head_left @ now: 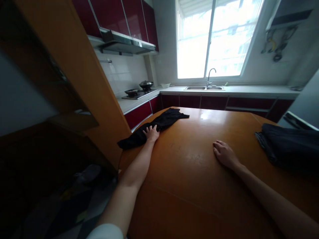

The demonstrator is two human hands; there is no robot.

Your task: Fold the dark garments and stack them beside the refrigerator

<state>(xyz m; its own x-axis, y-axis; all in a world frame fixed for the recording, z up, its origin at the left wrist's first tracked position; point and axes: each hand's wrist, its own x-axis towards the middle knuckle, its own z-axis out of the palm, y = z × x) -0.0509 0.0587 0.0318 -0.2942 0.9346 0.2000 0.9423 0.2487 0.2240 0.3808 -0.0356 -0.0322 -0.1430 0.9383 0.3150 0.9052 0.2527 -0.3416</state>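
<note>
A black garment (166, 120) lies bunched lengthwise along the left edge of the wooden table (189, 172); its exact kind is hard to make out. My left hand (151, 133) rests on the middle of this cloth with its fingers spread, pressing from above rather than gripping. On the right half of the tabletop, my right hand (225, 154) lies palm down, fingers loosely extended and holding nothing. Right of it sits a folded stack of dark blue cloth (289, 142), which looks like denim, apart from the hand.
Beyond the table runs a white counter (261, 89) with a sink (195, 88) and faucet (210, 75). Two pans, one a lidded wok (146, 84), stand on the stove (139, 95). A wooden cabinet side (82, 66) rises close by the table's left edge.
</note>
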